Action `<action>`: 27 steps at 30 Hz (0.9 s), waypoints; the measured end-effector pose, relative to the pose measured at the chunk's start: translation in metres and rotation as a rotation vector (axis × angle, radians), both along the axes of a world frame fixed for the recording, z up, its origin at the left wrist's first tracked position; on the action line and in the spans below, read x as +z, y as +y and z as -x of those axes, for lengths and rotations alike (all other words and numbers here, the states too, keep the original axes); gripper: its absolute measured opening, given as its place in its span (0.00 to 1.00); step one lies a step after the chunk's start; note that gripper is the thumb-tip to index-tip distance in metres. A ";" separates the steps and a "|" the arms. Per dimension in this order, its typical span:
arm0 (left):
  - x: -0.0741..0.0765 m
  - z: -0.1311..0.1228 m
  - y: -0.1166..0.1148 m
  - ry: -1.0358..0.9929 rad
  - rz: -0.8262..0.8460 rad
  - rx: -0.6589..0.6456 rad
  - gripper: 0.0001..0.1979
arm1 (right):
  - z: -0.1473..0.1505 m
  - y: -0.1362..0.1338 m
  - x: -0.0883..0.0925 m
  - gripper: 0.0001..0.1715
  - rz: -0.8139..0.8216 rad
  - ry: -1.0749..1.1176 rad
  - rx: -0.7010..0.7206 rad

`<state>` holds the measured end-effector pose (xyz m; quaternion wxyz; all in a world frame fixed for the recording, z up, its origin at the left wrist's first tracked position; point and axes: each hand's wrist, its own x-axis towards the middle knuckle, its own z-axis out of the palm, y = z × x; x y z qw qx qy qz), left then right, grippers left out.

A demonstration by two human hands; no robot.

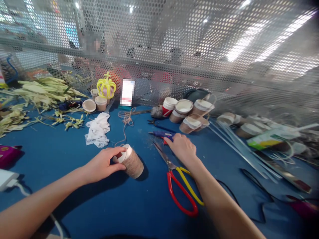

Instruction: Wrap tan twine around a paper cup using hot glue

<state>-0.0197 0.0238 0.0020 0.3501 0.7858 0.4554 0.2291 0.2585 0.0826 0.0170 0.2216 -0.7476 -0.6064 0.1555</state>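
Observation:
My left hand (107, 164) pinches the rim of a paper cup (134, 163) wound with brown twine, tipped on its side with its mouth toward that hand. From the cup a loose strand runs back to a bundle of twine (127, 117). My right hand (183, 147) is wrapped over the handle of a blue glue gun (161, 134), whose nozzle points left; the grip is mostly hidden under the fingers. Just in front of that hand lie large scissors (171, 166) with one red and one yellow handle, blades slightly apart.
Several twine-covered cups (183, 108) stand at the back, beside pliers (156, 123). Glue sticks (239, 149) and a black cord (259, 189) lie right. Crumpled white cloth (98, 129), a yellow crown (106, 87) and dried husks (45, 91) are left. A perforated metal screen (149, 43) closes the back.

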 end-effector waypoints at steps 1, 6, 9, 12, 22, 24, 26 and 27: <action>0.000 0.000 0.000 -0.006 0.000 -0.006 0.21 | 0.005 -0.004 0.007 0.15 -0.049 -0.027 0.037; 0.000 0.000 -0.001 -0.038 0.001 -0.048 0.21 | 0.055 -0.019 0.031 0.09 -0.084 0.033 0.484; -0.001 -0.001 -0.002 -0.033 -0.009 -0.044 0.21 | 0.089 -0.021 0.035 0.17 -0.044 0.139 0.809; 0.000 -0.002 -0.002 0.001 -0.033 -0.060 0.17 | 0.110 -0.020 0.036 0.19 0.035 0.122 0.878; 0.005 0.001 0.000 -0.167 0.105 -0.090 0.13 | 0.097 -0.028 0.030 0.08 0.121 0.641 0.713; 0.006 0.002 0.000 -0.242 0.173 -0.093 0.13 | 0.092 -0.031 0.026 0.09 0.072 0.715 0.679; 0.008 0.002 0.000 -0.314 0.230 -0.097 0.13 | 0.088 -0.035 0.024 0.09 0.029 0.726 0.644; 0.009 0.003 0.000 -0.345 0.256 -0.099 0.13 | 0.087 -0.037 0.023 0.09 0.021 0.730 0.630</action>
